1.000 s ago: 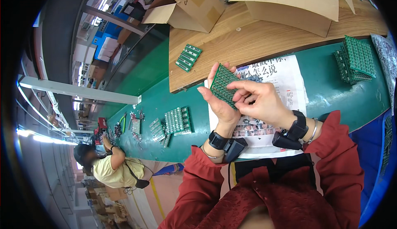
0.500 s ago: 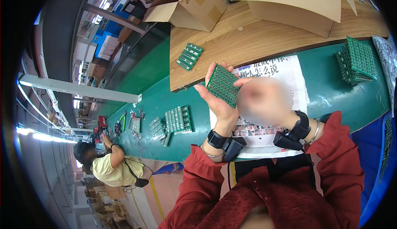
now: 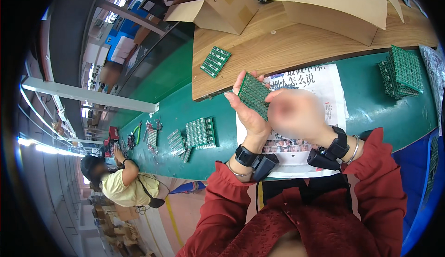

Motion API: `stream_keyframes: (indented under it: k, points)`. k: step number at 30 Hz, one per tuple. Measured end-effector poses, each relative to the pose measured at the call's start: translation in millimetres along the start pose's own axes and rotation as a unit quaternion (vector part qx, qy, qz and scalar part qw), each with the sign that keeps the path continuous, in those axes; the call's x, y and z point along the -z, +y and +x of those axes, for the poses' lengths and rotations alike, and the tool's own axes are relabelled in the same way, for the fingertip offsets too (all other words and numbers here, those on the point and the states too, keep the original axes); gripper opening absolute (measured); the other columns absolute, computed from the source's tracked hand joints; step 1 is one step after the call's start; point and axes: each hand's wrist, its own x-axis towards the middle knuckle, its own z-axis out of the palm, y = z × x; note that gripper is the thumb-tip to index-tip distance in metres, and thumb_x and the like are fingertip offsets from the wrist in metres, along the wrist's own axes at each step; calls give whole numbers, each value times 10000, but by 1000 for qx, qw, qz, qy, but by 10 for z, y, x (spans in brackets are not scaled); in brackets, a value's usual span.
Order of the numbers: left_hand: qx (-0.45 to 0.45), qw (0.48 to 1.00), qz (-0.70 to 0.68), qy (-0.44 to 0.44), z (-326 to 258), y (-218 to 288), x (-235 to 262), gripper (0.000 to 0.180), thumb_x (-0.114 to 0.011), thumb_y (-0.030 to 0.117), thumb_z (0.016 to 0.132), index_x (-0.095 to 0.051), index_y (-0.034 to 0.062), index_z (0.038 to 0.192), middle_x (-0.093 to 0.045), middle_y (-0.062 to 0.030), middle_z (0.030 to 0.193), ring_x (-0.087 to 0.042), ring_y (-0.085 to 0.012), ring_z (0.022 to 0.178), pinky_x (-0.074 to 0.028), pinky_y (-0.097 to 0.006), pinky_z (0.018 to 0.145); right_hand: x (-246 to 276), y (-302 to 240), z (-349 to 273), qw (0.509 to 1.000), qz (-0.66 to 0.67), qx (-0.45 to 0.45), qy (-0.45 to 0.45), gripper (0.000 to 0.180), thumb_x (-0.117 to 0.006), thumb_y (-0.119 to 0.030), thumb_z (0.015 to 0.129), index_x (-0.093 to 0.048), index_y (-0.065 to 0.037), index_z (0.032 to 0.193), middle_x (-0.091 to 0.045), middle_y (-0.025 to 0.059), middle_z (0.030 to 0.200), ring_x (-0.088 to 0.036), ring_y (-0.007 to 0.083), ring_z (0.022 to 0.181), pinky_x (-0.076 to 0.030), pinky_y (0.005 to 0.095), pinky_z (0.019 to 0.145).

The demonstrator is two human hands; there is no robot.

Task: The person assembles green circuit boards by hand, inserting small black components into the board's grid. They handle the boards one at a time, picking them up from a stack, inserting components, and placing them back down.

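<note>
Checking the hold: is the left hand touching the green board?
Touching. The head view shows the left hand with its thumb and fingers wrapped on the board's edges, no gap.

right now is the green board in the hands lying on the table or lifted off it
Lifted. The green circuit board is held up in the left hand, above the newspaper; the right hand is at its edge, too blurred to tell the grip.

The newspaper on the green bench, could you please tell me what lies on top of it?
Nothing visibly rests on the newspaper. The left hand, gripping a green circuit board, and the blurred right hand are raised in front of it, hiding its middle.
</note>
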Motion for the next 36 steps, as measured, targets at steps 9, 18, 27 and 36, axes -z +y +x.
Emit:
stream_keyframes:
  k: [9, 18, 27, 36]
  points:
    - [-14, 999, 32, -20, -75, -34, -72, 796, -339, 707, 869, -375, 41, 1305, -507, -146, 1198, -509, -248, 1103, -429, -384, 954, -23, -32, 14, 998, 33, 49, 21, 427, -631, 63, 750, -598, -12, 1169, -647, 45, 813, -617, 81, 739, -528, 220, 685]
    - [-39, 996, 79, -27, -54, -23, -40, 814, -337, 711, 866, -372, 33, 1315, -499, -142, 1215, -505, -241, 1107, -412, -380, 973, 13, -48, -3, 997, -8, 64, 32, 377, -624, 72, 747, -622, -2, 1117, -638, 40, 808, -606, 70, 736, -522, 213, 680]
    - [-43, 991, 104, -68, -73, -104, 5, 820, -370, 713, 854, -337, 54, 1342, -450, -135, 1278, -474, -242, 1155, -409, -387, 988, -44, -44, 21, 993, 31, 91, 69, 346, -641, 31, 738, -644, -20, 1080, -654, 48, 765, -625, 69, 693, -515, 214, 637]
    - [-35, 994, 82, -67, -39, -107, 60, 829, -418, 722, 825, -327, 88, 1353, -432, -139, 1303, -472, -248, 1163, -414, -390, 988, 41, -48, 46, 992, 88, 77, 45, 402, -637, 76, 755, -594, 13, 1150, -635, 46, 891, -610, 74, 795, -529, 217, 729]
